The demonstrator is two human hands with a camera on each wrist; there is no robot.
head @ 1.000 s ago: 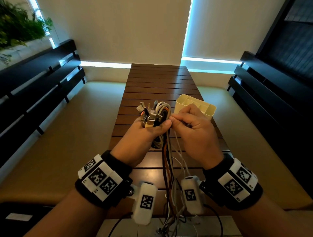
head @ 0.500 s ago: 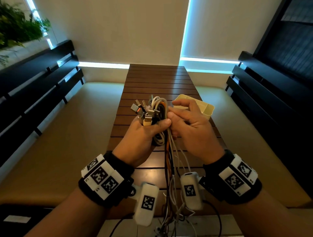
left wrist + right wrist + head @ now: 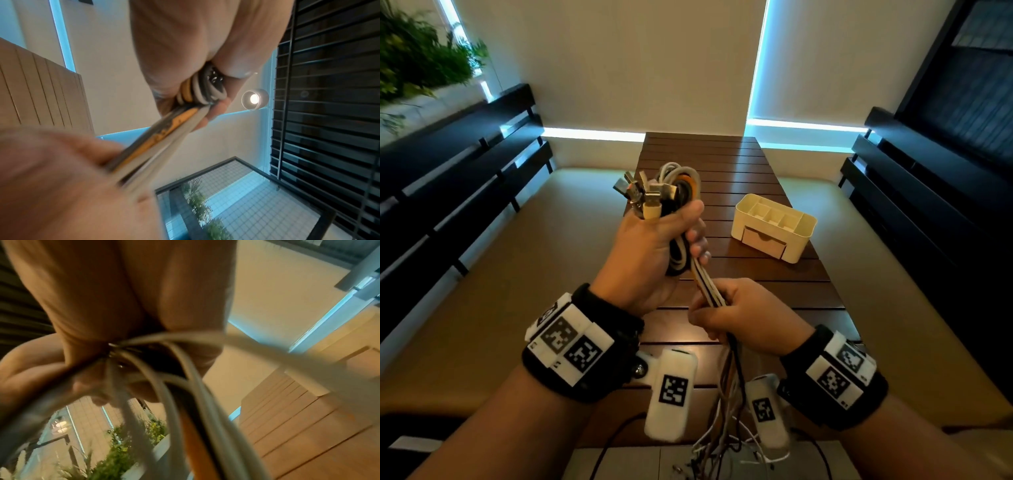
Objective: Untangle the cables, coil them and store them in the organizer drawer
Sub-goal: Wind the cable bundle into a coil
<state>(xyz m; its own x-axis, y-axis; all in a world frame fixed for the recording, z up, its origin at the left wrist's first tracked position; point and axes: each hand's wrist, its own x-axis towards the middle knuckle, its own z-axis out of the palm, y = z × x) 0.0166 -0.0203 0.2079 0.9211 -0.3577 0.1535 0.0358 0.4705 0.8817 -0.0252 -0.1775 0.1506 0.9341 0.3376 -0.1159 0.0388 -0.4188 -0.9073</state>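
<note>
My left hand (image 3: 654,246) grips a folded bundle of cables (image 3: 678,185), white, black and orange, with several USB plugs (image 3: 643,195) sticking up above the fist. The same coil (image 3: 201,91) shows between its fingers in the left wrist view. Below it my right hand (image 3: 736,311) holds the straight strands (image 3: 705,284) running down from the bundle. Their loose tails (image 3: 722,428) hang toward the table's near edge. In the right wrist view the strands (image 3: 185,386) fan out of the closed fist. The cream organizer (image 3: 774,226) stands on the table to the right, its drawer (image 3: 763,241) closed.
A long slatted wooden table (image 3: 722,164) runs away from me. Dark benches (image 3: 448,164) line both sides, and tan cushions (image 3: 517,274) flank the table. A planter (image 3: 414,61) sits at the upper left.
My right hand slid down from the top of the bundle along the strands to below the left hand. The left hand rose slightly with the bundle. The organizer is now uncovered.
</note>
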